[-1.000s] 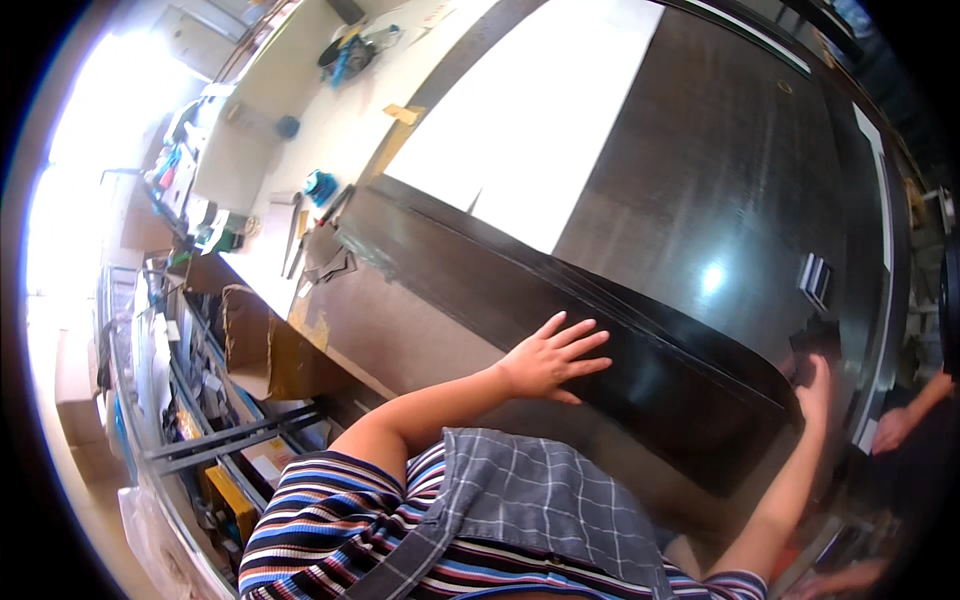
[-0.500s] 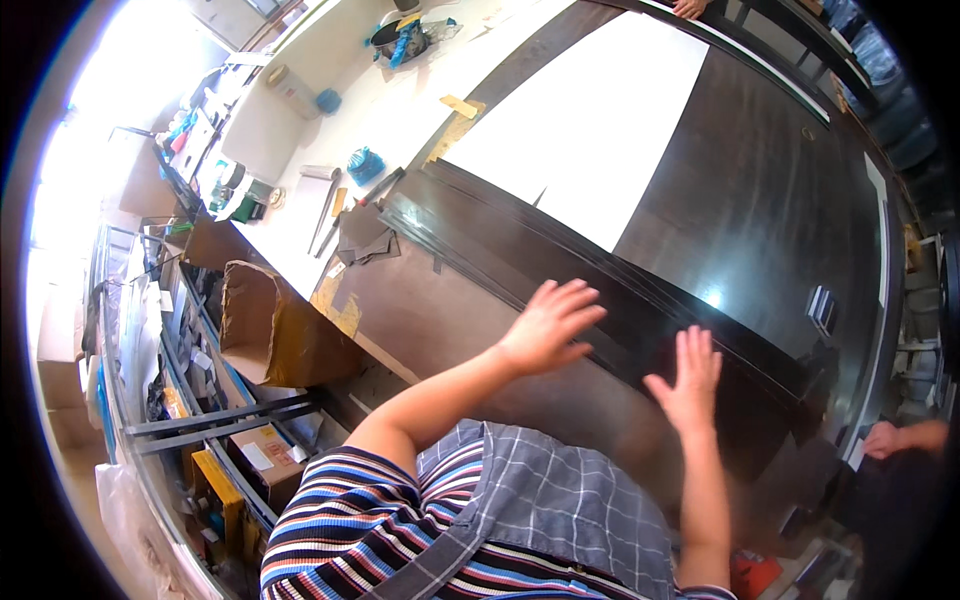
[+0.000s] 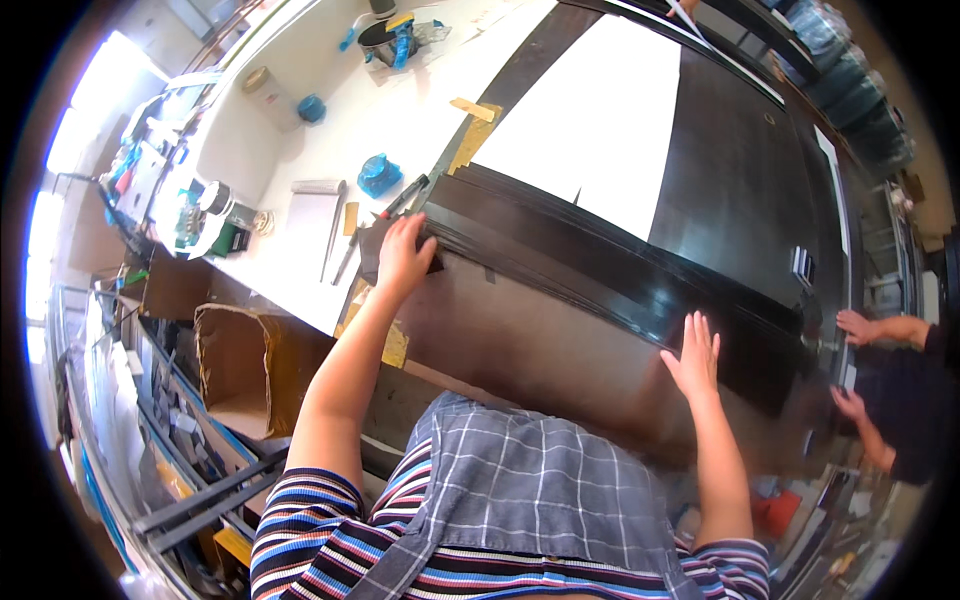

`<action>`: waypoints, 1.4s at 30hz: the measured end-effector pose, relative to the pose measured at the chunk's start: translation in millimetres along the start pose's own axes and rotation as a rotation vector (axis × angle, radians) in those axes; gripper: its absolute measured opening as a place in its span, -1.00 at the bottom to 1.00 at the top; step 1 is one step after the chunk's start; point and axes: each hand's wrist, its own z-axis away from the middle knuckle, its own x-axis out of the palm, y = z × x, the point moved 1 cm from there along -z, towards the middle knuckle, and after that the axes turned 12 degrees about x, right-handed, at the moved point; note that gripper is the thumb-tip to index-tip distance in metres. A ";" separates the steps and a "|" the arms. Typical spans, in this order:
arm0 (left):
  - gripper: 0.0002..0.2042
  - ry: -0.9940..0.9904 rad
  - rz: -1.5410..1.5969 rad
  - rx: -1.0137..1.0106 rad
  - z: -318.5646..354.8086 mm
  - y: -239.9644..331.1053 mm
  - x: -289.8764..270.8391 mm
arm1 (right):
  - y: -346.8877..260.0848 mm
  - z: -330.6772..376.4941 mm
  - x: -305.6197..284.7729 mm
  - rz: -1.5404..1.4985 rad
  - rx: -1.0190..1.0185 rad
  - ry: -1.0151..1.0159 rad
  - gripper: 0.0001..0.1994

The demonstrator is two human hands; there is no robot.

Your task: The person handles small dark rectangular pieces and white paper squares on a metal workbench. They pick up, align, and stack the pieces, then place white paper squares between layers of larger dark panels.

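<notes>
Both hands have spread apart since half a second ago: then they lay close together near the middle of the dark panel, and now each sits toward one end.

Starting at the left, the white worktop (image 3: 300, 130) carries a blue wad, a ruler and small tools just beside the dark panel's (image 3: 560, 330) left end. The left hand (image 3: 402, 255) rests on that end's upper corner, fingers curled over the edge and pressing down, gripping nothing else that I can see. The panel's long axis runs from there down to the right, so it lies straight between the two hands. It is a long, glossy, near-black board with stepped edge strips (image 3: 600, 260) along its far side and a duller brown face nearer the body. Toward the panel's right end, the right hand (image 3: 692, 355) lies flat and open, fingers splayed, palm on the surface. Beyond that end, another person's hands (image 3: 855, 325) reach in.
</notes>
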 end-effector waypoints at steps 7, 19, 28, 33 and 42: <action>-0.36 -0.179 0.165 -0.128 -83.2 -27.7 20.5 | -54.6 11.3 23.6 -0.165 0.240 0.054 -0.10; -0.42 -0.046 0.187 0.038 -75.7 -58.2 16.8 | -67.6 15.1 16.2 -0.205 0.359 -0.021 -0.03; -0.46 -0.180 -0.242 0.201 -75.0 -129.8 51.5 | -76.9 15.6 26.5 -0.276 0.328 0.003 -0.01; -0.64 -0.102 0.022 0.030 -83.8 -125.0 15.9 | -119.7 11.5 26.7 -0.270 0.297 0.025 -0.02; -0.30 -0.175 0.061 0.029 -105.9 -125.1 -5.0 | -149.4 27.2 25.7 -0.264 0.298 -0.032 -0.01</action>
